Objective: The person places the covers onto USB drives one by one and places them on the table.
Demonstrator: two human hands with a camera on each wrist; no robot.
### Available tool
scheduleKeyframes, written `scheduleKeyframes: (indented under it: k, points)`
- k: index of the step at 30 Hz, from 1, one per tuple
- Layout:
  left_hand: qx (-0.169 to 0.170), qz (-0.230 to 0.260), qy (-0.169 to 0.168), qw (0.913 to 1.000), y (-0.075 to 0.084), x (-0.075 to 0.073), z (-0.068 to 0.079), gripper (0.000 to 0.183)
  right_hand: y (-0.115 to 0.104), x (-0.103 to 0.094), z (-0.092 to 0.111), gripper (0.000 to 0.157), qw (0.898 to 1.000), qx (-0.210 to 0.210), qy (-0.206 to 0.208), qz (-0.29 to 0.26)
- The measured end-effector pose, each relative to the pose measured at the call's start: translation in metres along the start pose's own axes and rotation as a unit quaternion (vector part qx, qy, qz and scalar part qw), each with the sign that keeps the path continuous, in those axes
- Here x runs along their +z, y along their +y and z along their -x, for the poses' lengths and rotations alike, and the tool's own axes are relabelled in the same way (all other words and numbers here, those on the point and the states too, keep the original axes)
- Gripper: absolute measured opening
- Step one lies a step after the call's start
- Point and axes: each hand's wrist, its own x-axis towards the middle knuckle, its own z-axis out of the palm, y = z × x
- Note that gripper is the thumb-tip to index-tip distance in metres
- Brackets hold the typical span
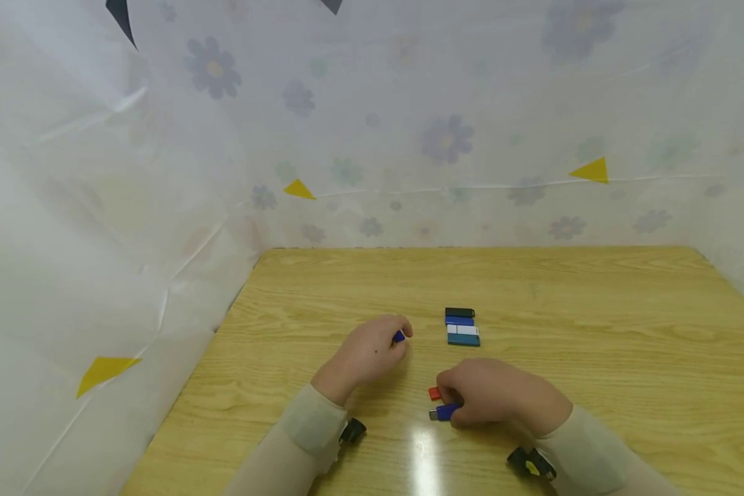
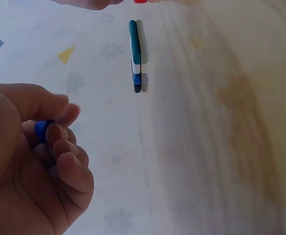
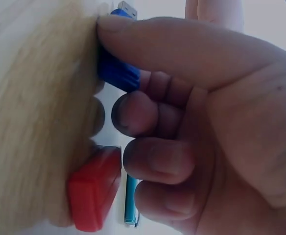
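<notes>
- One blue USB stick [image 1: 446, 412] is pinched in the right hand [image 1: 496, 393] at the table [image 1: 322, 289]; the other fingers are curled.
- Location relative to fingers: the body lies under the thumb, with the opposing finger mostly hidden. The metal plug [image 3: 128, 10] projects past the thumb, pointing left in the head view. Contact between stick and table cannot be told.
- Handling: expect a light, stiff body, probably smooth and slightly slippery. Hold by the flat sides; keep fingertips off the plug, likely the part least tolerant of bending.
- The left hand [image 1: 372, 351] has curled fingers holding a small blue piece [image 1: 399, 337], mostly covered; its type cannot be confirmed. It should be light and rigid; grip across opposite faces.
- A red stick [image 3: 91, 191] lies just beside the right fingers; contact cannot be determined.
- Farther out, a black stick [image 1: 459, 312], second blue stick [image 1: 459, 321], white stick [image 1: 463, 331] and teal stick [image 1: 463, 340] lie side by side.
</notes>
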Motion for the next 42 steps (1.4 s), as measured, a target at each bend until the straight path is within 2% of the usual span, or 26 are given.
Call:
scheduleKeyframes:
  k: [5,9,13,17,24,27,34,38,42]
  points:
    - [-0.020,0.036,0.002,0.9991,0.000,0.000,0.001,0.022,-0.001,-0.001,-0.002,0.023,1.000,-0.020,0.009,0.000]
    - [-0.006,0.030,0.006,0.9995,-0.002,0.002,0.001,0.016,0.002,-0.001,-0.005,0.022,0.998,-0.044,0.031,-0.020]
    - [0.021,0.005,0.013,0.9997,-0.002,0.004,-0.001,0.016,0.010,0.002,-0.010,0.019,0.994,-0.049,0.084,-0.050]
    - [0.056,-0.010,0.020,0.9982,-0.001,0.004,-0.001,0.026,0.017,0.003,-0.014,0.013,0.986,-0.027,0.144,-0.081]
    - [0.123,-0.021,0.029,0.9918,0.001,0.000,-0.002,0.030,0.020,-0.002,-0.014,0.006,0.960,0.016,0.211,-0.183]
    - [0.133,-0.022,0.034,0.9903,0.001,0.000,-0.002,0.030,0.020,-0.004,-0.014,0.010,0.954,0.025,0.214,-0.211]
    - [0.146,-0.025,0.044,0.9880,0.002,0.001,0.001,0.029,0.020,-0.004,-0.014,0.014,0.952,0.001,0.203,-0.228]
    - [0.149,-0.028,0.041,0.9876,0.003,0.002,0.001,0.030,0.020,-0.004,-0.013,0.017,0.947,-0.004,0.207,-0.244]
    - [0.160,-0.038,0.033,0.9859,0.005,0.002,0.001,0.035,0.019,-0.004,-0.013,0.019,0.949,-0.006,0.199,-0.246]
